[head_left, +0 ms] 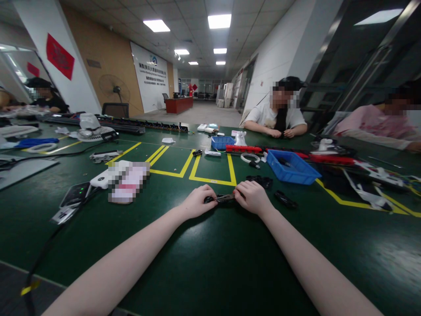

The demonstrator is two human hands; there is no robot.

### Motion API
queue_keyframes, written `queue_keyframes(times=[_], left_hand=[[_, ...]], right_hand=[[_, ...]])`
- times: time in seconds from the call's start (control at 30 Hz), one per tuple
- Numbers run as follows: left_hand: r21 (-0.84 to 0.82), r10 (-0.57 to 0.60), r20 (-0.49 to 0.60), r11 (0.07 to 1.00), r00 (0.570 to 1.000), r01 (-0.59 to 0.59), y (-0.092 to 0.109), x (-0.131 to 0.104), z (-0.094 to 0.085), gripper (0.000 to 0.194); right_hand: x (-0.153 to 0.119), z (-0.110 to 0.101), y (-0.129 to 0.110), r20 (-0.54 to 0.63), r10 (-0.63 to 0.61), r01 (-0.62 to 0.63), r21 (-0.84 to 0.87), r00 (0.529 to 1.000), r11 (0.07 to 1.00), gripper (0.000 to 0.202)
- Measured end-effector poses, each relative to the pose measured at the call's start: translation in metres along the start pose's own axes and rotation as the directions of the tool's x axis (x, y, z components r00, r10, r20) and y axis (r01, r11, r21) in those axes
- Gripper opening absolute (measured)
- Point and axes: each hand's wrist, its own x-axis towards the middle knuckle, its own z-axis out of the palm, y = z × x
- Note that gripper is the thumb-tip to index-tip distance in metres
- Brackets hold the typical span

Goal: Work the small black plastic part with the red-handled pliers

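Observation:
My left hand [199, 202] and my right hand [253, 197] meet over the green table, in front of a yellow-taped box. Between them stretches a small black cable bundle [225, 198], its fine detail too dark to make out. The fingers of both hands are closed, pinching it from opposite ends. Just beyond my right hand lies a coiled black cable [260, 181]. Another black cable bundle [285, 199] rests to the right of that hand.
A blue bin [292, 167] stands at the right, and a smaller blue bin [222, 142] farther back. Phones [126, 186] and a black device [75, 194] with a cord lie at the left. Red strips [243, 149] cross the table. Several people sit around it.

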Motion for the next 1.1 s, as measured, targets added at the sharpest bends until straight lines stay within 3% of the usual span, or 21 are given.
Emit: queue_keyframes(times=[1.1], left_hand=[[0.06, 0.048, 0.032, 0.997, 0.998, -0.05, -0.004, -0.0016, -0.0016, 0.015]], right_hand=[[0.0012, 0.0014, 0.0009, 0.076, 0.0, 0.0, 0.002, 0.997, 1.0, 0.03]])
